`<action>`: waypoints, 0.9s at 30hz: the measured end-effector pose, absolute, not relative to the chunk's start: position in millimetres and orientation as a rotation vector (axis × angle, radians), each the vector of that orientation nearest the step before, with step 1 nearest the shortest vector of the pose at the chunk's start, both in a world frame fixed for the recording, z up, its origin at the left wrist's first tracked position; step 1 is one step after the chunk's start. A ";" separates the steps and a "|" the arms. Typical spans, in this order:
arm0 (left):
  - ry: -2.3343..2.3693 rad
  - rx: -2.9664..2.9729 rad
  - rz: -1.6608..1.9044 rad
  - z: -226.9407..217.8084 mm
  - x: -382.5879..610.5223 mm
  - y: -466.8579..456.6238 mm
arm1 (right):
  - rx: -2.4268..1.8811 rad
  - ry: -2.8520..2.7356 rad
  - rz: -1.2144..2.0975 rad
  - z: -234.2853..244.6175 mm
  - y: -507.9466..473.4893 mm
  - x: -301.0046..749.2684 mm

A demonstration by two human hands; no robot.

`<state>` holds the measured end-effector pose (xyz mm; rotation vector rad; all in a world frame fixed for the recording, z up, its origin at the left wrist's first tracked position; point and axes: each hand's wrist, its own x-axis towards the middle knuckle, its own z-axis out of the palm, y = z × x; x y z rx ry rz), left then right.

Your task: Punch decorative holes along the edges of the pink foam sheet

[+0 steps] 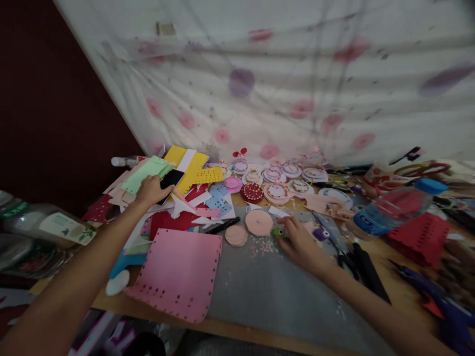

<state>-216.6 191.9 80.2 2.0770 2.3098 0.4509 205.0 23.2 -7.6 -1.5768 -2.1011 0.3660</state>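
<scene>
My left hand (150, 192) is at the back left, closed around a flat black phone-like object (172, 179), beside light green paper sheets (143, 173). My right hand (300, 243) is low over the grey mat (256, 291), with thumb and fingers around a small green craft punch (278, 231) that shows a round eye. Left of it lie a round peach paper disc (259, 222) and a small stack of peach discs (236, 236). Tiny paper confetti (264, 247) is scattered just below. A similar purple punch (320, 234) sits right of my right hand.
Pink punched paper (181, 272) overhangs the front edge. Several decorated paper discs (276, 192) stand at the back. Scissors (348, 262), a blue-capped bottle (397, 207) and red paper (421, 237) are on the right. Plastic bottles (48, 222) lie left, yellow paper (191, 165) behind.
</scene>
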 end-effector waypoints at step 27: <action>2.015 1.941 1.015 57.9 -274.1 194.6 | -1.620 -1.841 0.168 -71.6 -76.8 222.4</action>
